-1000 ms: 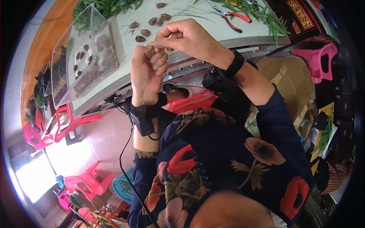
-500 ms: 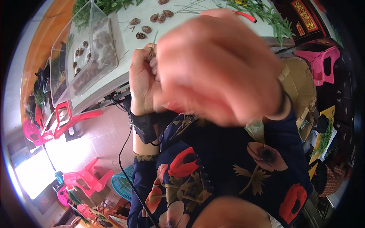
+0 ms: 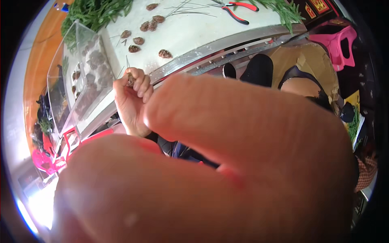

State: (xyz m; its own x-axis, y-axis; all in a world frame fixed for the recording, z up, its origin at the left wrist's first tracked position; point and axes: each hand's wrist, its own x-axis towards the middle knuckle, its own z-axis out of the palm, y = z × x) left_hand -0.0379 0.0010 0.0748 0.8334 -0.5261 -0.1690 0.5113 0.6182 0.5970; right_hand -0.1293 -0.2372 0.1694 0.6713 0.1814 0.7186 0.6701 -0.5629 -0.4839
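Observation:
My left hand [image 3: 133,106] is closed around a small brown pine cone [image 3: 130,79], beside the near edge of the white table [image 3: 190,34]. Thin wire stems stick up above the fingers. My right hand [image 3: 243,170] looms very large and close, covering most of the lower picture. Its finger and thumb are spread apart, and nothing shows between them. Several loose pine cones [image 3: 138,41] lie on the tabletop, one of them [image 3: 165,54] close to the metal edge. Farther back, thin wires [image 3: 190,12] lie near red-and-black pliers [image 3: 240,12] with parted handles.
A clear plastic box [image 3: 67,93] with pine cones stands at the table's left side. Green artificial sprigs [image 3: 95,18] lie at the far left, with more sprigs [image 3: 285,16] at the right corner. Right of the table are brown cardboard [image 3: 289,56] and a pink stool [image 3: 342,44].
My right hand has come much nearer and lower in the picture, and its fingers are now apart. My left hand, still holding the pine cone, appears farther left and lower.

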